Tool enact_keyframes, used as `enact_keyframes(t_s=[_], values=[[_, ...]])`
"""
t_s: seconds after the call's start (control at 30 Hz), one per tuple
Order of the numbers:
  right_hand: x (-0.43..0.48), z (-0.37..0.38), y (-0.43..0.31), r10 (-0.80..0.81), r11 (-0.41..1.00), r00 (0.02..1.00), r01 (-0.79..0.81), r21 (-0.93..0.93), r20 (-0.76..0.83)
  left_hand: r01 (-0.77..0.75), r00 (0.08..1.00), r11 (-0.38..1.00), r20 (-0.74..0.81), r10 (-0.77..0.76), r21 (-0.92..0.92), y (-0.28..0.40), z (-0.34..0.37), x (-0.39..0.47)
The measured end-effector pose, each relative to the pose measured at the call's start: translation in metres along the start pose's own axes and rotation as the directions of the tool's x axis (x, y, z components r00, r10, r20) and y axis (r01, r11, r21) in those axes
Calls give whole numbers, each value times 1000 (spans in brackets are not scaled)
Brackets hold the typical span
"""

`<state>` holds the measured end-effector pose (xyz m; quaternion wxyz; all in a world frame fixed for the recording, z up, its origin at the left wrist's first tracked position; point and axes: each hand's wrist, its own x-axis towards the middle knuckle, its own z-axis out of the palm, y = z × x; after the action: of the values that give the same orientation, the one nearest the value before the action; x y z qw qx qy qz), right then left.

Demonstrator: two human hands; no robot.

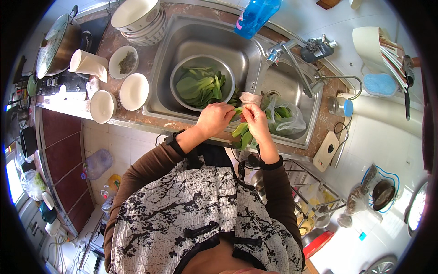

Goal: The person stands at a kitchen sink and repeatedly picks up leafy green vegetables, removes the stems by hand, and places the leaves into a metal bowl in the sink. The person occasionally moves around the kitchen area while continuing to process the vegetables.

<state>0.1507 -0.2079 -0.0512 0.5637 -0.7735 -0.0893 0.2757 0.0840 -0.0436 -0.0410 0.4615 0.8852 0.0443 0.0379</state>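
Between them, my left hand (215,117) and my right hand (256,120) grip a small bok choy (243,133) by its pale stalks, over the front edge of the sink. Its green leaves hang down below my right hand. Behind my left hand, a round metal bowl (174,89) stands in the larger basin and holds loose green leaves (202,87). A clear plastic bag (291,120) with more greens lies in the smaller basin, to the right of my right hand. A pinkish cloth or sponge (250,98) rests on the divider just beyond my fingers.
A chrome faucet (294,65) reaches over the smaller basin. Left of the sink stand stacked bowls (137,17), two white cups (134,91), a small bowl with dark bits (124,62) and a lidded pan (56,46). A blue bottle (255,19) stands behind the sink.
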Motion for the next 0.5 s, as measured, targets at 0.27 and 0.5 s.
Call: enact_keyframes(t_s=[0.27,0.5], values=[[-8,3,-12,-85,963,993,103,-250,82,-117,988,970,-75,136,212,-2,-12,9],[-12,1,-13,35,986,995,-19,-167,95,-86,996,966,-4,90,243,3,-10,2]])
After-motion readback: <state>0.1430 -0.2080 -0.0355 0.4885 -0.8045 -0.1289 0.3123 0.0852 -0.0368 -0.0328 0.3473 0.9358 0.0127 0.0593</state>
